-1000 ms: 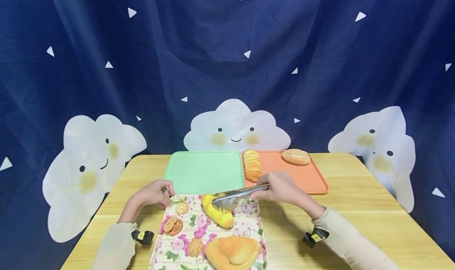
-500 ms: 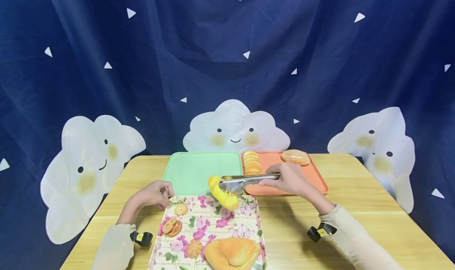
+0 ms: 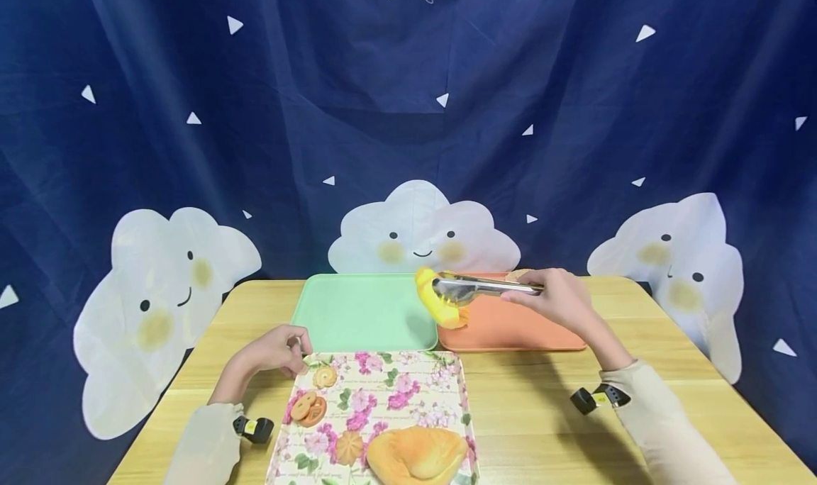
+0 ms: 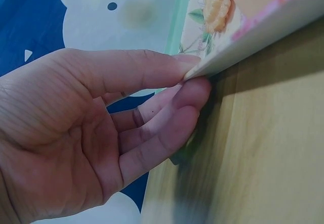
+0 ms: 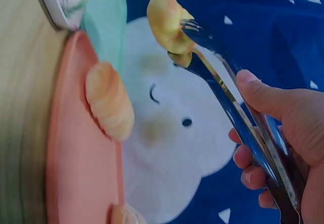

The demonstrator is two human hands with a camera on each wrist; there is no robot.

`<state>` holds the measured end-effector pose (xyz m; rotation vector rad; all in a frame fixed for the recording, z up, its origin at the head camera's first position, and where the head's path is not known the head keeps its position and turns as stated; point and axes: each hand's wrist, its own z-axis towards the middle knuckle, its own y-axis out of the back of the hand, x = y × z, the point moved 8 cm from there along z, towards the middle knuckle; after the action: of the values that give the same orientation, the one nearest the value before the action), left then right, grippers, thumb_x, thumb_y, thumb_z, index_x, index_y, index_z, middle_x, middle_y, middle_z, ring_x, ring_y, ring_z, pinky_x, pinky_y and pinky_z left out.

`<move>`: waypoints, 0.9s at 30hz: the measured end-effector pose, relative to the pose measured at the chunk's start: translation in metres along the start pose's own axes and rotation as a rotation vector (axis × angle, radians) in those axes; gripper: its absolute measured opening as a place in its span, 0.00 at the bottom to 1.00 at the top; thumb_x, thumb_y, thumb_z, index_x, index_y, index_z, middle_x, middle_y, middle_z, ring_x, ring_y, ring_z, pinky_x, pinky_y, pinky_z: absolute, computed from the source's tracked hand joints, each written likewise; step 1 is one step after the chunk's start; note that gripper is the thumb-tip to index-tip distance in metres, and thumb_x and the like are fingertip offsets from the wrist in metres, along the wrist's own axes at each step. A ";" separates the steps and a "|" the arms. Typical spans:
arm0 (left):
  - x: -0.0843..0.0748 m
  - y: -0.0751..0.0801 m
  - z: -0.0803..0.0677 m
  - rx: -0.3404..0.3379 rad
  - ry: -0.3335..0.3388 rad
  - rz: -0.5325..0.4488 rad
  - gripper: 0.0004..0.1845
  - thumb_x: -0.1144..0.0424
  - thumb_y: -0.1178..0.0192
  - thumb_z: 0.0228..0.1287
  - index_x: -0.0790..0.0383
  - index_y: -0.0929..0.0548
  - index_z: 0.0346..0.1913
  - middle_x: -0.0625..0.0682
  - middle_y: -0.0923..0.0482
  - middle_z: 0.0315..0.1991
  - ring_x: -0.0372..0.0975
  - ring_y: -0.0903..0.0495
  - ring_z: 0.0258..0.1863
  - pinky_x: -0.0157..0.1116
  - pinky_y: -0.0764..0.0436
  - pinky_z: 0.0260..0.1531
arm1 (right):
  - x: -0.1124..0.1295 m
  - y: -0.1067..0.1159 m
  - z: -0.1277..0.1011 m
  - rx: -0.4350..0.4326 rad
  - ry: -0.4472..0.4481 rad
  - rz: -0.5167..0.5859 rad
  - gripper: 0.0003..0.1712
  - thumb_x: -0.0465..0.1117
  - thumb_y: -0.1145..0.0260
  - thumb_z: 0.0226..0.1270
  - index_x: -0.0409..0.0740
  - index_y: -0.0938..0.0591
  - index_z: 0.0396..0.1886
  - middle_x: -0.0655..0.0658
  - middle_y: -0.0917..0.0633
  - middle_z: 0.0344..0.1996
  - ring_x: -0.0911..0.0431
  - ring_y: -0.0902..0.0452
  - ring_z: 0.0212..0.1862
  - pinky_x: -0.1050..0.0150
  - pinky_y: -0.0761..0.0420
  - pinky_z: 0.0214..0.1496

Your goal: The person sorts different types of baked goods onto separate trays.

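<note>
Tongs (image 3: 494, 286), squeezed in the right hand's (image 3: 560, 299) grip, hold the yellow bread (image 3: 435, 306) aloft over the meeting edges of green tray (image 3: 364, 311) and orange tray (image 3: 510, 330) — left hand (image 3: 277, 349) pinching the floral tray's (image 3: 415, 375) far-left corner, tabletop (image 3: 517, 428) stretching rightward.

3 trays (image 3: 364, 311) | 4 brds (image 3: 418, 455) | 4 ckies (image 3: 349, 447) | 1 pr tongs (image 3: 488, 285) | 2 hnds (image 3: 274, 348)

Right hand (image 5: 304, 120), right side of frame, grips metal tongs (image 5: 240, 123); tongs pinch yellow bread (image 5: 168, 24), upper centre. Orange tray (image 5: 76, 143) lower left, ridged roll (image 5: 110, 100) on it. Green tray (image 5: 107, 16) upper left. Blue cloud-print curtain (image 5: 286, 46) behind.
</note>
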<state>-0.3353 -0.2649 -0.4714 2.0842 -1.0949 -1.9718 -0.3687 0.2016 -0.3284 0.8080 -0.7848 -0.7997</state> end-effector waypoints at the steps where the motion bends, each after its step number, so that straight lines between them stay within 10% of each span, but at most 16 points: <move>1: 0.000 0.000 0.000 0.000 -0.002 0.000 0.13 0.77 0.34 0.47 0.76 0.23 0.38 0.48 0.28 0.20 0.42 0.22 0.24 0.41 0.16 0.29 | -0.005 0.002 0.000 -0.004 -0.018 -0.010 0.19 0.63 0.22 0.52 0.54 0.09 0.33 0.55 0.13 0.25 0.61 0.28 0.23 0.64 0.34 0.23; 27: -0.001 0.000 -0.001 -0.005 -0.002 -0.021 0.13 0.77 0.34 0.47 0.75 0.22 0.38 0.48 0.29 0.20 0.43 0.21 0.24 0.41 0.16 0.29 | -0.081 0.001 -0.004 -0.010 -0.223 -0.072 0.24 0.62 0.25 0.56 0.45 0.09 0.34 0.46 0.11 0.27 0.56 0.25 0.24 0.62 0.35 0.22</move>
<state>-0.3346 -0.2643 -0.4704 2.0998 -1.0715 -1.9846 -0.4026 0.2712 -0.3522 0.7493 -0.9521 -0.9692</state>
